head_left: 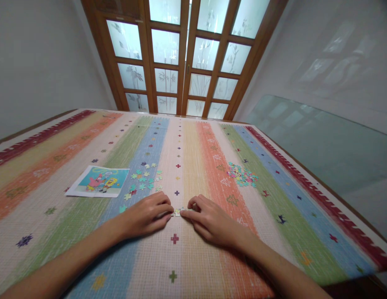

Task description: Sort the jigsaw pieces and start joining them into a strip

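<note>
A short strip of small jigsaw puzzle pieces [177,212] lies on the striped tablecloth in front of me. My left hand [149,213] is closed, thumb and fingers pinched at the strip's left end. From the other side my right hand [210,218] reaches in with curled fingers, its fingertips pressed on the strip's right end and hiding part of it. Beyond my left hand, several loose green and teal puzzle pieces [142,180] are spread out. A picture sheet [101,181] of cartoon figures lies to their left.
A heap of mixed puzzle pieces [242,174] sits to the right, beyond my right hand. The striped tablecloth [177,257] covers the table. Behind the table's far edge stand wooden doors [183,62] with frosted panes, and a glass panel [321,137] is along the right.
</note>
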`<act>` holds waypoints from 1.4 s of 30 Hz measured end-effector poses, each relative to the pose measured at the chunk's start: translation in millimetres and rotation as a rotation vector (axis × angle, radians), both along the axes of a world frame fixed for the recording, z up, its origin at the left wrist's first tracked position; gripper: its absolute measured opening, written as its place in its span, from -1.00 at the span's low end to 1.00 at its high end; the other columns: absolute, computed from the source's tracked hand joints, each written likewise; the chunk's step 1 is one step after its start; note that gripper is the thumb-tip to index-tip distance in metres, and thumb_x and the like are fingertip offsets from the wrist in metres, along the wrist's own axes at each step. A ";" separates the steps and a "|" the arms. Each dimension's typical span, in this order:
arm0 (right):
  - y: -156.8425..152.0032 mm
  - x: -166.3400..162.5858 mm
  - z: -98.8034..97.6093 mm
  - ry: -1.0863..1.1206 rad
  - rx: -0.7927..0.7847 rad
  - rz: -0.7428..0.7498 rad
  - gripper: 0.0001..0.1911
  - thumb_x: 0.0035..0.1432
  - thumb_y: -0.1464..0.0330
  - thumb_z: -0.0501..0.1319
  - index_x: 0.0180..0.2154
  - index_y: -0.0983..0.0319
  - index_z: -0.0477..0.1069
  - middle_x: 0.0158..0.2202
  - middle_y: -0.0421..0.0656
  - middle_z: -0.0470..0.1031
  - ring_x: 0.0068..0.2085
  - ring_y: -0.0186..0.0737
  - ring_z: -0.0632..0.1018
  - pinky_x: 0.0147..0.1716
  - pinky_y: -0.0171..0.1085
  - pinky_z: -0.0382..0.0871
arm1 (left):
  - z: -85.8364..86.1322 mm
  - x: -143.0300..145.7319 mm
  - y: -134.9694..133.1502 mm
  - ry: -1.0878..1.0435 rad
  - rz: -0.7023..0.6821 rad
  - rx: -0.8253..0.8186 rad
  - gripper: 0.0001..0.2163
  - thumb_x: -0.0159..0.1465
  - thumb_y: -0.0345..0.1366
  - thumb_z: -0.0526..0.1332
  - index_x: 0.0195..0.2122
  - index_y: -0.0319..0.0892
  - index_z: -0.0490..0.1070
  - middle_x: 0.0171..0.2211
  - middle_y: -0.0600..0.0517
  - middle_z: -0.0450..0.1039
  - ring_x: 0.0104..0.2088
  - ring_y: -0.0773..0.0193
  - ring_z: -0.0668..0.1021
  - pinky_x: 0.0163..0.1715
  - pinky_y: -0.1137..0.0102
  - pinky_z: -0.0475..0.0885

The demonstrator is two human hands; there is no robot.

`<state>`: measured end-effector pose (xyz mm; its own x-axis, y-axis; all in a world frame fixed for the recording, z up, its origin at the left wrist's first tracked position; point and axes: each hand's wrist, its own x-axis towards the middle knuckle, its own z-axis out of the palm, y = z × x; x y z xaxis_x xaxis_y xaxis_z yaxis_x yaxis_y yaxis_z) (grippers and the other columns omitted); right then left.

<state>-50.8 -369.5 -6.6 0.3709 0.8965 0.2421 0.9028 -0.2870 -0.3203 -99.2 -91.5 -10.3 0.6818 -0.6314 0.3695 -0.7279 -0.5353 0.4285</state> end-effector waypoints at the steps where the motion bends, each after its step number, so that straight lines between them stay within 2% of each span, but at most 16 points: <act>1: -0.1 -0.1 -0.2 0.001 -0.002 -0.001 -0.60 0.35 0.54 0.10 0.14 0.25 0.51 -0.10 0.02 0.45 -0.11 -0.07 0.44 -0.09 -0.12 0.42 | -0.4 -0.3 -0.8 -0.001 0.000 -0.001 -0.83 0.47 -0.39 0.14 -0.03 -0.17 0.53 -0.19 -0.06 0.52 -0.20 0.19 0.55 -0.15 0.31 0.49; 10: 0.7 0.1 -0.4 -0.005 0.002 0.000 -0.59 0.33 0.54 0.11 0.14 0.24 0.50 -0.10 0.02 0.45 -0.10 -0.07 0.45 -0.08 -0.13 0.43 | 0.1 -2.3 -7.2 -0.010 0.040 0.006 -0.82 0.50 -0.36 0.13 -0.04 -0.19 0.54 -0.18 -0.08 0.50 -0.16 0.14 0.53 -0.09 0.24 0.47; 17: 0.5 0.5 0.5 0.015 -0.001 0.007 -0.60 0.35 0.54 0.10 0.13 0.24 0.52 -0.09 0.03 0.47 -0.09 -0.05 0.46 -0.07 -0.10 0.44 | 1.3 -1.8 -9.9 0.094 0.113 -0.031 -0.86 0.46 -0.36 0.17 -0.11 -0.15 0.53 -0.16 -0.06 0.47 -0.13 0.15 0.52 -0.10 0.26 0.45; 21: -2.4 4.6 5.2 0.093 0.048 0.023 -0.61 0.39 0.51 0.10 0.15 0.22 0.51 -0.07 0.03 0.48 -0.07 -0.07 0.48 -0.05 -0.11 0.46 | 0.5 -1.9 -9.8 0.118 0.124 -0.043 -0.86 0.46 -0.35 0.16 -0.11 -0.12 0.53 -0.15 -0.05 0.46 -0.12 0.15 0.51 -0.08 0.25 0.45; 25: -11.7 15.0 12.5 0.192 0.061 -0.046 -0.70 0.44 0.45 0.13 0.10 0.21 0.54 -0.06 0.00 0.49 -0.08 -0.11 0.51 -0.03 -0.12 0.46 | -0.7 -2.2 -9.0 0.140 0.124 -0.056 -0.86 0.46 -0.35 0.16 -0.10 -0.12 0.53 -0.14 -0.04 0.46 -0.12 0.15 0.51 -0.08 0.25 0.45; 28: -18.3 20.9 14.1 0.261 0.054 -0.077 -0.79 0.43 0.39 0.22 0.01 0.23 0.58 -0.09 -0.03 0.49 -0.08 -0.12 0.53 -0.04 -0.14 0.47 | -1.9 -2.3 -8.3 0.149 0.119 -0.059 -0.86 0.47 -0.34 0.17 -0.09 -0.11 0.53 -0.14 -0.04 0.47 -0.12 0.15 0.51 -0.09 0.25 0.45; 30: -19.1 21.5 12.9 0.280 0.064 -0.080 -0.79 0.42 0.35 0.26 0.03 0.22 0.58 -0.09 -0.04 0.49 -0.07 -0.12 0.53 -0.03 -0.15 0.47 | -2.4 -2.3 -8.0 0.151 0.118 -0.060 -0.86 0.47 -0.34 0.17 -0.09 -0.11 0.53 -0.14 -0.04 0.46 -0.12 0.15 0.51 -0.09 0.25 0.44; 35: -11.7 14.5 8.0 0.176 0.055 -0.032 -0.71 0.45 0.37 0.22 0.13 0.19 0.57 -0.10 -0.02 0.49 -0.09 -0.12 0.52 -0.06 -0.14 0.46 | -1.5 -2.2 -8.3 0.167 0.123 -0.075 -0.88 0.45 -0.35 0.18 -0.12 -0.11 0.53 -0.15 -0.03 0.46 -0.12 0.15 0.51 -0.08 0.24 0.44; 42: -8.3 10.7 4.9 0.085 0.054 0.006 -0.72 0.47 0.40 0.15 0.05 0.22 0.61 -0.13 -0.01 0.50 -0.15 -0.15 0.50 -0.14 -0.18 0.45 | -0.1 -1.2 -8.4 0.181 0.124 -0.096 -0.87 0.45 -0.36 0.18 -0.11 -0.11 0.53 -0.16 -0.02 0.47 -0.11 0.16 0.51 -0.07 0.25 0.44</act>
